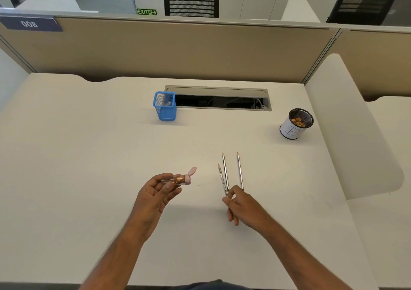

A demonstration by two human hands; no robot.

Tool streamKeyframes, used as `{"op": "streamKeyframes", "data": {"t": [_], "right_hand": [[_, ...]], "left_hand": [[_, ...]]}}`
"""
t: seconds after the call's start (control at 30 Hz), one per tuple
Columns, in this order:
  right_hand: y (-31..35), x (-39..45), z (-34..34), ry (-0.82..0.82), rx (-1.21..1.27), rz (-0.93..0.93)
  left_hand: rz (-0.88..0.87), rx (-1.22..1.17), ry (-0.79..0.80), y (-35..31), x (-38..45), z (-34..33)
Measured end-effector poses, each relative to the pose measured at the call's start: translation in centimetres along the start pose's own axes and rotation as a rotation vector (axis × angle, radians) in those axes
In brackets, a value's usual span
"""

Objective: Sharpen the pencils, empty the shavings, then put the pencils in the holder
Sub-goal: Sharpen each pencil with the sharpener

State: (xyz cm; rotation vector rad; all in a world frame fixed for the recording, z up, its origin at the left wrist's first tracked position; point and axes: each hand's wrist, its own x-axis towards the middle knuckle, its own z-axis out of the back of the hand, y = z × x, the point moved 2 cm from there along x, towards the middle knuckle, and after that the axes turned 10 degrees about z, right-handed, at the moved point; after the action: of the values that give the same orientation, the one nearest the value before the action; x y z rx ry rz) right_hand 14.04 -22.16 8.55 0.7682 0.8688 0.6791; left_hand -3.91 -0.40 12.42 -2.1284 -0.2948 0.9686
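My left hand (155,192) holds a clear tube-shaped sharpener (175,178) on its side, with brown shavings inside and its pink lid flipped open to the right. My right hand (242,205) pinches the back end of one silver pencil (222,178), whose tip points away from me. Two more silver pencils (225,169) (239,169) lie on the desk beside it, tips pointing away. A blue mesh holder (165,106) stands at the back centre. A white cup with a black mesh rim (293,125), marked B, holds shavings at the right.
The white desk (89,156) has an open cable slot (220,99) just right of the blue holder. A beige partition wall (178,49) closes the back, and a white side divider (347,123) stands along the right edge.
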Motion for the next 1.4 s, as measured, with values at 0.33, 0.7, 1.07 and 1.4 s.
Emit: {"op": "streamKeyframes", "data": {"t": [0.33, 0.7, 1.07, 1.4], "right_hand": [[0.8, 5.3, -2.7, -0.167, -0.265, -0.05], [1.1, 8.4, -3.4, -0.151, -0.381, -0.107], [0.8, 10.0, -3.2, -0.162, -0.301, -0.166], [1.9, 8.6, -2.5, -0.118, -0.217, -0.157]], "left_hand": [[0.015, 0.01, -0.013, 0.2, -0.1, 0.6], [0.031, 0.01, -0.024, -0.1, 0.3, 1.6], [0.051, 0.012, -0.01, 0.2, 1.2, 1.4], [0.073, 0.023, -0.007, 0.5, 1.4, 1.0]]}}
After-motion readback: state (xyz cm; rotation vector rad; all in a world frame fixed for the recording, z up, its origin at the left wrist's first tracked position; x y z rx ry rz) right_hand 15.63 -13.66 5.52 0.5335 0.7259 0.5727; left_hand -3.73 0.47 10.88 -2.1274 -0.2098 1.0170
